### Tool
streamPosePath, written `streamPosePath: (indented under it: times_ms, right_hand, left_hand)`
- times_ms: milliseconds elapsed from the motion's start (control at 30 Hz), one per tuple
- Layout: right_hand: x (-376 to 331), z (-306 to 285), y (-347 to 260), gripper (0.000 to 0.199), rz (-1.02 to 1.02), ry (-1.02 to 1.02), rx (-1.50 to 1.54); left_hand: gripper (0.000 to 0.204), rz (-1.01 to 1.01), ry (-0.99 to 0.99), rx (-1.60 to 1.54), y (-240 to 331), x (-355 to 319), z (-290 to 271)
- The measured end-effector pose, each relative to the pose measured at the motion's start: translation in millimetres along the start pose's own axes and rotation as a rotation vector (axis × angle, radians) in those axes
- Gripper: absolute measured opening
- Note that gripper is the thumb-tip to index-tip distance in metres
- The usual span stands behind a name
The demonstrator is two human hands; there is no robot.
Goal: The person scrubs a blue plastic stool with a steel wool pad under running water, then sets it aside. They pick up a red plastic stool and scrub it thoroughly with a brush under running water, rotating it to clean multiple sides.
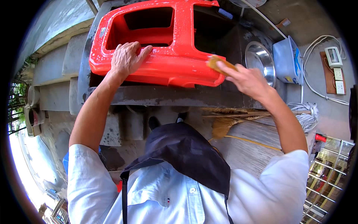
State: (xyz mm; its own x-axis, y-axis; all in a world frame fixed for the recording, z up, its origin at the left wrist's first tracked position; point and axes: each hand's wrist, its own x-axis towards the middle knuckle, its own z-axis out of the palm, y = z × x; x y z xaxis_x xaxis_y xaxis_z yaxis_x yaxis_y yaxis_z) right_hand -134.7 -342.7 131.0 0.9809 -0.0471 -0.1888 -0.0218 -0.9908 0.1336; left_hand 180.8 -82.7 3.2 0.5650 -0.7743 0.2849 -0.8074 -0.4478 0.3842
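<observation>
Left hand [126,58] flat and open, palm down, fingers spread on the near wall of the red plastic stool [164,56]; pressing, not gripping. Stool lying on its side across the dark wet desk [167,98], open underside and cut-outs facing up, surface beaded with water and suds. Likely light for its bulk, stiff moulded shell, slick while soapy; apt to skid under sideways force. Best purchase judged at the cut-out rims or the thick lower edge, where fingers can hook over. Right hand [246,78] closed around a tan scrub brush [220,63], its head touching the stool's right end. Stool spans between both hands, just ahead of the body. Further right on the desk: steel bowl [260,61], then blue plastic tub [287,59].
</observation>
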Motion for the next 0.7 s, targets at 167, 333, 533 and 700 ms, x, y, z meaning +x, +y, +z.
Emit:
streamPosePath:
  times_ms: [167,333,533,700]
  right_hand:
    - [12,8,-28,0.063,0.088,0.089,-0.020]
    - [44,39,-88,0.059,0.134,0.247,0.114]
    - [3,-1,-45,0.057,0.227,-0.013,0.200]
    - [86,-4,-72,0.056,0.004,-0.023,0.204]
  left_hand:
    - [0.064,-0.039,0.012,0.008,-4,1,4]
    - [0.061,-0.066,-0.088,0.026,-2,1,-3]
    - [0.051,0.003,0.004,0.045,5,-2,-5]
    - [0.047,0.032,0.084,-0.057,-5,-4,9]
